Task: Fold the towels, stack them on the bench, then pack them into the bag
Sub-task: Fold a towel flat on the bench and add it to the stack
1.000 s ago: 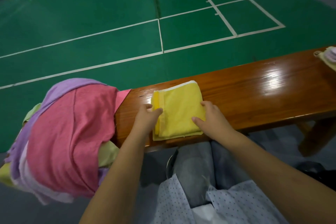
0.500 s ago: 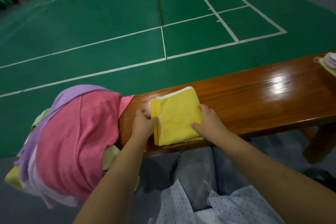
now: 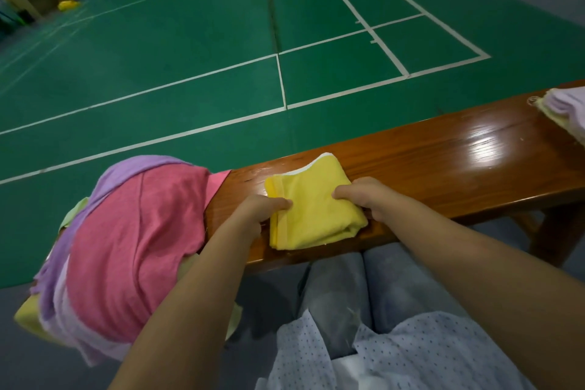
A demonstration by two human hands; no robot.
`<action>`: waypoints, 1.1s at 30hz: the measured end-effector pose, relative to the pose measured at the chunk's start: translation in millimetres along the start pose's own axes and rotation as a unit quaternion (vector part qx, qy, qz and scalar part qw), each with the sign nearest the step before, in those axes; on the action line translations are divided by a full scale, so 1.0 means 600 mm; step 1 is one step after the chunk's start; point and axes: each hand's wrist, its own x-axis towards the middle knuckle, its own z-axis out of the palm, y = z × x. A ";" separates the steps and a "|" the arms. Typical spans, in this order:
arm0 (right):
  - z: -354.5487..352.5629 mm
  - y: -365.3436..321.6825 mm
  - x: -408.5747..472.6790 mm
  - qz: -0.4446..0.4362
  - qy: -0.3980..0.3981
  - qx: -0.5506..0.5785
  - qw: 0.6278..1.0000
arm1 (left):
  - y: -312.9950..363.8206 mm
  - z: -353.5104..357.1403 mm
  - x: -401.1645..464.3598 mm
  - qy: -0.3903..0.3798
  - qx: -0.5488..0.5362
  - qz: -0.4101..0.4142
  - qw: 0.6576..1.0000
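**Yellow towel held at both sides on the bench**

A folded yellow towel (image 3: 311, 209) is seen lying flat on the shiny brown wooden bench (image 3: 443, 165), close to its left end and near its front edge; a thin white edge is shown along the towel's far side, and a doubled edge runs down its left side.

The towel's left edge is gripped by the left hand (image 3: 259, 215); the thumb is laid on top of the cloth and the other fingers are curled down at the edge, so the towel is pinched there. The towel's right side is gripped by the right hand (image 3: 370, 199); its fingers are curled over the cloth, and the thumb is pointed in toward the middle of the towel. Both bare arms are stretched forward from the bottom of the view.

A big heap of loose towels (image 3: 126, 250) is piled over the left end of the bench and hangs down past it; a pink towel is spread on top, a purple one is draped along its far and left sides, and bits of pale green and yellow cloth are seen sticking out underneath.

At the far right end of the bench, well apart from the hands, a small stack of folded towels (image 3: 566, 108) is seen, pale purple over pale yellow; only part of it is shown.

Behind the bench a green court floor (image 3: 190, 57) with white lines is spread out; grey trousers and a dotted pale shirt are seen below the arms.
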 end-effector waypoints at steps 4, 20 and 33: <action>-0.061 -0.004 -0.007 -0.025 0.009 -0.006 1.000 | 0.029 0.038 -0.007 -0.056 -0.068 0.039 0.995; -0.512 0.021 -0.059 -0.083 0.238 -0.035 0.967 | 0.284 0.401 -0.087 -0.244 -0.103 0.147 0.953; -0.803 0.103 -0.043 -0.037 0.386 -0.036 0.921 | 0.427 0.712 -0.120 -0.341 -0.086 0.125 0.928</action>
